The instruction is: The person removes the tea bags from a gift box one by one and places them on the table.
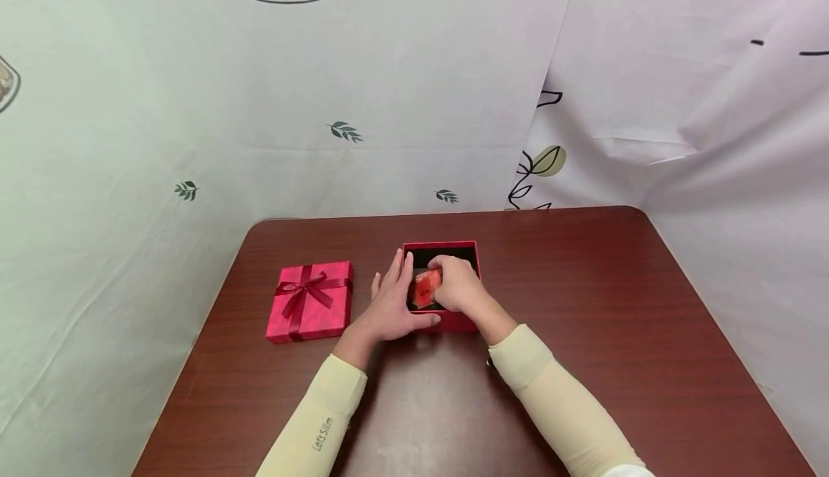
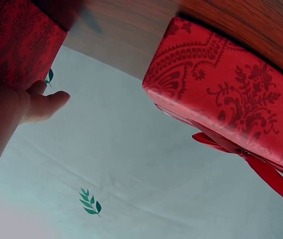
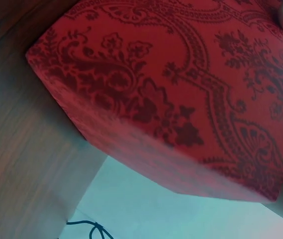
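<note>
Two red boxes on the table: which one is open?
The red box under both hands is open, its dark inside showing. The flat red piece with the ribbon bow, lying apart on the left, is closed on top.

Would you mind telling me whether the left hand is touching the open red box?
Touching. The head view shows the left hand laid flat against the left wall of the open red box, thumb along its near edge.
</note>
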`<state>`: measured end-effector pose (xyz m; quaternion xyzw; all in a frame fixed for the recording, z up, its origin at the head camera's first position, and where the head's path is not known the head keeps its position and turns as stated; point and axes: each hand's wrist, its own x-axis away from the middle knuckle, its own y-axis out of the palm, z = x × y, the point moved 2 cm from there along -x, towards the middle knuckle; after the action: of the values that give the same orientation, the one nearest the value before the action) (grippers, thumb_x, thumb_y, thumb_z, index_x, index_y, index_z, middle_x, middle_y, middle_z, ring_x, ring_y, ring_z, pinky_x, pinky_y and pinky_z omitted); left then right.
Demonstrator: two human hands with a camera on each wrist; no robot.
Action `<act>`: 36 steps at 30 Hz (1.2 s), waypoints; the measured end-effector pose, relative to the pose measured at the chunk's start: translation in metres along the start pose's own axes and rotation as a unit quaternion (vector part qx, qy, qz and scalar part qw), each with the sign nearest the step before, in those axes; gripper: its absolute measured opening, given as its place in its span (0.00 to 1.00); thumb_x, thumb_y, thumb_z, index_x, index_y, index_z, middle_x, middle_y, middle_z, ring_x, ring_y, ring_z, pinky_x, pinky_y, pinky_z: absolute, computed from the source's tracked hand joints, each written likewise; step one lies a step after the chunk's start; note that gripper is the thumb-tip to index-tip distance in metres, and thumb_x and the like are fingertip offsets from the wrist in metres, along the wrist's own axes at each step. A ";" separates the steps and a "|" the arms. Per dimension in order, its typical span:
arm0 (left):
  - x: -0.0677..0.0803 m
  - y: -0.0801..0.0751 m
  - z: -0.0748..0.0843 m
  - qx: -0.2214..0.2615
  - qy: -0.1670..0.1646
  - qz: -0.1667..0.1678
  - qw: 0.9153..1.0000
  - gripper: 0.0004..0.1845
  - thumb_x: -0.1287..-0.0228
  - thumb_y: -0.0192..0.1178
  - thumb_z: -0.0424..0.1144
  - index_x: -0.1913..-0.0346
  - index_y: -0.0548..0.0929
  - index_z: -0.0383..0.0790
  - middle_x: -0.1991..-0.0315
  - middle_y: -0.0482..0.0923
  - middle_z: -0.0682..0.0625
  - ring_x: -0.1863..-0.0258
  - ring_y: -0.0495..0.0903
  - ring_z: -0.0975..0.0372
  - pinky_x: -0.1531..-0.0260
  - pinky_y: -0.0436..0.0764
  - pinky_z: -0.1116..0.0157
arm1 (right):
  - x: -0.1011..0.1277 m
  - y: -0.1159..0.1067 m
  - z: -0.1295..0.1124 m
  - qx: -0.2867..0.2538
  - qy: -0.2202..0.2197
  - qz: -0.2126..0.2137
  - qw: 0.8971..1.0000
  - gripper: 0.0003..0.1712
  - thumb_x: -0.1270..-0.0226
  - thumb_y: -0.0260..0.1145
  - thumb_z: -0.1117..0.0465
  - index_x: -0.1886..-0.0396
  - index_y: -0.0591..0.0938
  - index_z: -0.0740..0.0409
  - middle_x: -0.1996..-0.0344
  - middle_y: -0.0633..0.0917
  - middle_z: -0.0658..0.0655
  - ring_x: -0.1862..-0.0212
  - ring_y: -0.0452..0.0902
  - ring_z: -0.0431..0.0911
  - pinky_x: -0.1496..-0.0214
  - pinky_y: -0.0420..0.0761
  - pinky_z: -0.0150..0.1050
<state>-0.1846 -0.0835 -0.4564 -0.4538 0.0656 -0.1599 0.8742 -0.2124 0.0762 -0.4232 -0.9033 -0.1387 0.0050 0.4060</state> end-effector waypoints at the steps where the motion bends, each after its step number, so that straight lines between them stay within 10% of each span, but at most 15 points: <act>1: 0.000 0.000 0.000 0.000 -0.001 -0.001 1.000 0.67 0.50 0.72 0.63 0.19 0.39 0.42 0.19 0.30 0.49 0.22 0.36 0.58 0.30 0.34 0.43 | 0.000 -0.001 0.000 -0.003 -0.001 0.003 1.000 0.29 0.50 0.74 0.73 0.44 0.81 0.61 0.56 0.82 0.59 0.61 0.76 0.51 0.64 0.82 0.39; 36: 0.000 0.003 -0.001 -0.005 -0.014 0.010 1.000 0.69 0.55 0.73 0.65 0.19 0.39 0.44 0.19 0.30 0.52 0.23 0.38 0.54 0.31 0.34 0.41 | 0.008 -0.058 0.026 -0.080 0.032 0.068 0.994 0.32 0.49 0.75 0.73 0.41 0.80 0.63 0.56 0.83 0.60 0.57 0.77 0.53 0.55 0.80 0.48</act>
<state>-0.1845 -0.0828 -0.4597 -0.4599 0.0586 -0.1439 0.8743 -0.2227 0.1343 -0.3971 -0.9400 -0.0636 -0.0073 0.3352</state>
